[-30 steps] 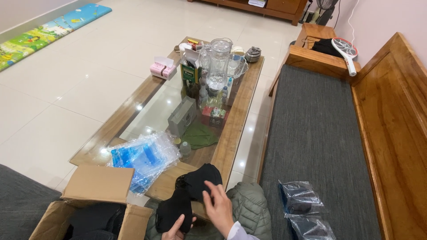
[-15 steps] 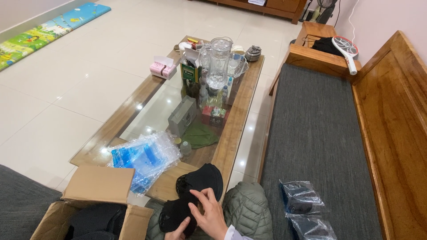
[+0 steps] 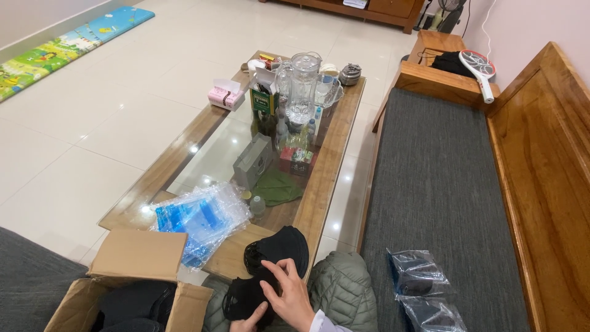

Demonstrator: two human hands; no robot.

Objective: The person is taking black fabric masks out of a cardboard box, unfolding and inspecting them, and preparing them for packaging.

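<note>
Head view: right hand (image 3: 289, 295) and left hand (image 3: 249, 321) pinch black cap (image 3: 270, 258) at six o'clock, mid-handling; plastic bags (image 3: 203, 215) at nine o'clock.

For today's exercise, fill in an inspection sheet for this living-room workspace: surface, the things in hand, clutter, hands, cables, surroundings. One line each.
Surface: wooden coffee table with glass top, crowded at the far and near ends.
Things in hand: black fabric item held over the table's near edge.
Clutter: clear pitcher, green carton, pink tissue box, grey box, blue plastic bags.
Hands: right hand lies on the black fabric item; left hand grips it from below, mostly out of frame.
Cables: one cable on the far wall.
Surroundings: cardboard box, grey bench cushion with clear packets, play mat.
</note>
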